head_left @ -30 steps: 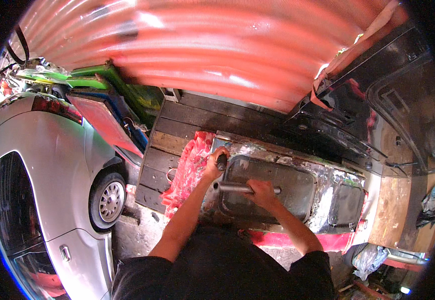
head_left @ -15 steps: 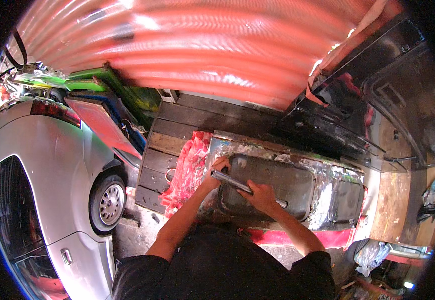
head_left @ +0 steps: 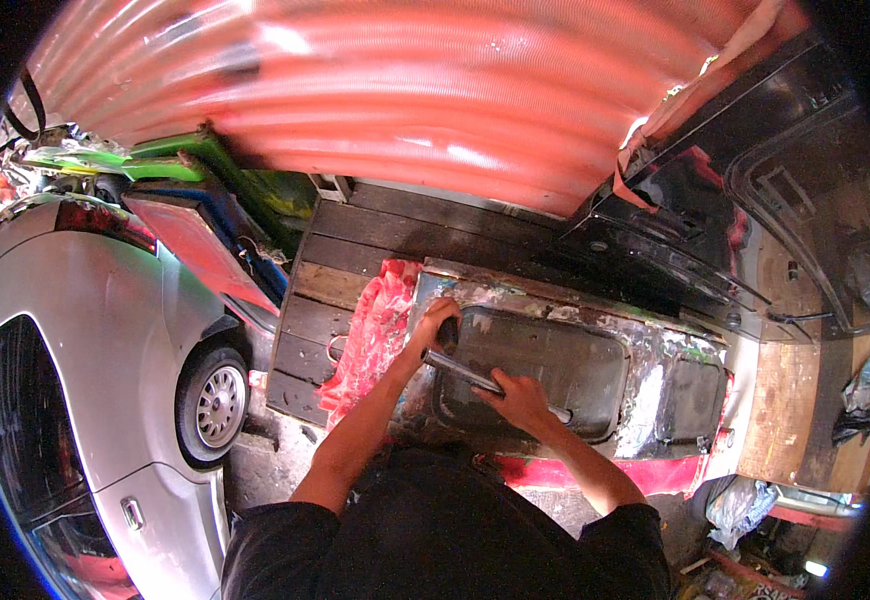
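Note:
My right hand [head_left: 521, 398] is closed around a silver metal tube [head_left: 467, 371], which slants from the upper left down to the right. Under the tube lies a worn panel [head_left: 460, 292] with chipped, patchy paint and a dark rectangular recess [head_left: 565, 375]. My left hand [head_left: 439, 318] is curled over the panel's left part, just beyond the tube's upper end. Against its fingers shows a dark rounded object [head_left: 448, 337], partly covered by the hand; its kind is unclear.
A red-and-white cloth [head_left: 373, 325] lies at the panel's left end on dark wooden planks [head_left: 330, 270]. A silver car [head_left: 125, 330] stands at the left, near leaning coloured panels [head_left: 210, 245]. Red corrugated sheeting [head_left: 375, 90] rises behind; a black vehicle panel [head_left: 675, 215] leans at the right.
My left hand has shifted up slightly from the tube's upper end, and the dark rounded object now shows beneath its fingers. My right hand keeps its hold, with the tube tipped a little lower.

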The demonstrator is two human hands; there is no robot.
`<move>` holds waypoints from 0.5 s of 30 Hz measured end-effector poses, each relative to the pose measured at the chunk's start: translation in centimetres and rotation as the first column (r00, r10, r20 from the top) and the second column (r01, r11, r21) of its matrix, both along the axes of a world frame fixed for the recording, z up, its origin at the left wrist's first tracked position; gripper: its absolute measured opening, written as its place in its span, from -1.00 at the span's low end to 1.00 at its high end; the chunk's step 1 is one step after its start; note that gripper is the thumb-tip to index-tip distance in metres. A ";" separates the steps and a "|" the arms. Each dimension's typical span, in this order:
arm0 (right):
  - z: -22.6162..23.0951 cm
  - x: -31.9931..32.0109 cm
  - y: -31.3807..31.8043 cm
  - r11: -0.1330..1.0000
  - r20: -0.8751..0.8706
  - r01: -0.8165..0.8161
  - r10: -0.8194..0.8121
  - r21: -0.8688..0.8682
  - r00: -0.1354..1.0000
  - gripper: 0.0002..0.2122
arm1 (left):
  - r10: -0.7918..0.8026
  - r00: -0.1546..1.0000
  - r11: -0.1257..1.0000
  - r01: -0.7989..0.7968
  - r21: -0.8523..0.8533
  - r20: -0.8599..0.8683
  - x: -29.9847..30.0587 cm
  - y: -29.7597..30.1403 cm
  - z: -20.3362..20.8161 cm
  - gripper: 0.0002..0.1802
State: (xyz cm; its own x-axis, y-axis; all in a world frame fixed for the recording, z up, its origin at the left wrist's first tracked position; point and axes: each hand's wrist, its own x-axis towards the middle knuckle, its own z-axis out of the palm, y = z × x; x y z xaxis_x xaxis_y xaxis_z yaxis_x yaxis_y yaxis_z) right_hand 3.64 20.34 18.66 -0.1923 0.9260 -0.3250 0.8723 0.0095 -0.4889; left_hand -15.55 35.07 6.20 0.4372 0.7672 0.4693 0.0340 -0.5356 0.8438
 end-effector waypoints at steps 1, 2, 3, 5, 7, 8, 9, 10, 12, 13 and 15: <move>0.0 0.0 0.0 1.000 0.004 0.001 -0.001 -0.001 1.000 -0.54 | 0.003 1.000 1.000 -0.003 -0.018 0.009 0.2 0.1 0.3 -0.45; -0.2 0.1 0.0 0.999 -0.006 0.008 -0.008 0.039 1.000 -0.55 | 0.007 1.000 0.999 -0.006 -0.036 0.018 0.4 0.2 0.5 -0.43; -0.6 0.1 -0.1 0.997 -0.019 0.015 -0.014 0.079 1.000 -0.56 | 0.012 0.999 1.000 -0.011 -0.023 0.048 0.4 0.3 0.5 -0.47; -1.1 0.0 -0.1 0.991 -0.019 0.016 -0.014 0.135 1.000 -0.57 | 0.023 0.994 1.000 -0.024 0.003 0.108 0.4 0.5 0.3 -0.56; -1.2 -0.2 0.1 0.986 0.006 -0.001 0.000 0.166 1.000 -0.58 | 0.176 0.982 0.984 -0.175 -0.022 0.069 1.2 0.1 -0.2 -0.68; -1.2 -0.3 0.1 0.984 -0.025 0.004 0.000 0.176 1.000 -0.58 | 0.251 0.967 0.968 -0.250 -0.033 0.048 1.5 -0.1 -0.4 -0.72; -1.2 -0.2 0.3 0.982 -0.051 0.016 -0.006 0.188 0.999 -0.58 | 0.272 0.961 0.962 -0.270 -0.029 0.056 1.9 -0.6 -0.1 -0.74; -1.2 0.0 0.5 0.978 -0.077 0.027 -0.011 0.205 0.997 -0.59 | 0.292 0.954 0.956 -0.291 -0.022 0.066 2.3 -1.2 0.6 -0.75; -0.6 -0.1 0.9 0.978 -0.055 0.022 -0.011 0.206 0.998 -0.59 | 0.289 0.952 0.957 -0.287 -0.030 0.105 2.4 -1.4 0.8 -0.77; -0.4 -0.3 0.9 0.979 -0.048 0.016 -0.006 0.205 0.999 -0.59 | 0.268 0.955 0.963 -0.264 -0.045 0.131 2.2 -1.2 0.0 -0.79; -0.5 -0.3 0.9 0.977 -0.054 0.014 -0.003 0.212 0.999 -0.59 | 0.242 0.962 0.970 -0.240 -0.031 0.128 1.9 -1.5 -0.8 -0.83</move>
State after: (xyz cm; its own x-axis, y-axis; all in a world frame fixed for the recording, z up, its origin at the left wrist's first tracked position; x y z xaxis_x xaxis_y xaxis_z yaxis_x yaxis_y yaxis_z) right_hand 3.33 21.19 18.16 -0.1956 0.9745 -0.1100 0.8456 0.1107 -0.5223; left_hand -13.64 33.58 5.38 0.1748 0.8499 0.4972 0.0498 -0.5120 0.8576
